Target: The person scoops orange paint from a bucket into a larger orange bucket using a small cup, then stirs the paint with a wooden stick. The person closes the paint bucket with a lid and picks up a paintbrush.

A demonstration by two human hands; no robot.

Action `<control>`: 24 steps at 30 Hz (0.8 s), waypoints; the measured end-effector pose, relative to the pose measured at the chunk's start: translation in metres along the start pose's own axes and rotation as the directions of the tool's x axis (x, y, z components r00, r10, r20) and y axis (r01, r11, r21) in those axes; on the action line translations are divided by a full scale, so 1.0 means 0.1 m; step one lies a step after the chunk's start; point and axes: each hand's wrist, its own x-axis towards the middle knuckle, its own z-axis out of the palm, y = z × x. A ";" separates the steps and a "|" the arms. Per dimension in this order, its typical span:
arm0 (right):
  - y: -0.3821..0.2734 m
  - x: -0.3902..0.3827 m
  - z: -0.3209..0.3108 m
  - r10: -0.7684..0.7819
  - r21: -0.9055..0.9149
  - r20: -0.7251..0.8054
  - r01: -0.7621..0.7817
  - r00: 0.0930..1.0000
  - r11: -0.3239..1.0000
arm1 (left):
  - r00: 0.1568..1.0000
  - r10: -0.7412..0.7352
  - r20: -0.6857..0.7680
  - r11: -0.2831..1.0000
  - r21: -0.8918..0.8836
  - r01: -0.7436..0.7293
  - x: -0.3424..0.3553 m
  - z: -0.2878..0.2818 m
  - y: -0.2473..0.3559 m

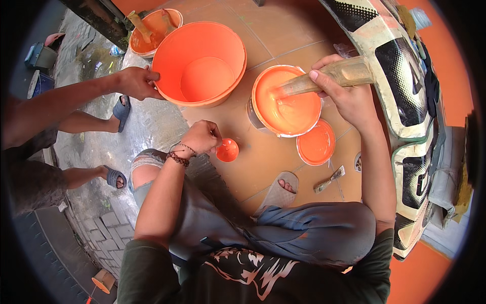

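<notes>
My right hand [349, 96] is wrapped round a flat wooden stirring stick [349, 73], whose lower end is dipped in a bucket of orange paint [258, 109]. My left hand [202, 137] is closed at the near side of a small round scoop [227, 150] coated in orange paint; its handle, if any, is hidden by my fingers. Beyond it, a co-worker's hand [139, 83] grips the rim of a wide orange basin [235, 45], tilted toward me. A round orange-smeared lid [316, 143] lies by the paint bucket.
A scraper [329, 180] lies on the tiled floor near my sandalled foot [281, 190]. Another paint tub [174, 17] with a stick in it stands behind the basin. At right is a large black-and-cream patterned panel [400, 81]. The co-worker stands at left.
</notes>
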 end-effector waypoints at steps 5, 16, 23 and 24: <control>-0.09 -0.02 -0.14 0.130 -0.116 -0.095 -0.140 0.987 0.983 | 0.998 0.055 -0.019 0.998 -0.010 -0.056 0.04 -0.03 -0.08; -0.01 -0.04 0.03 0.034 0.043 -0.114 -0.029 0.993 0.999 | 0.998 0.045 -0.039 0.998 0.046 -0.043 -0.09 0.00 -0.04; -0.22 -0.15 -0.10 0.150 -0.070 0.037 -0.147 0.988 0.987 | 0.995 0.066 -0.073 0.993 0.103 -0.058 -0.17 -0.04 -0.02; -0.23 -0.17 -0.11 0.145 -0.066 0.102 -0.139 0.984 0.988 | 0.994 0.074 -0.074 0.992 0.106 -0.066 -0.16 -0.03 -0.02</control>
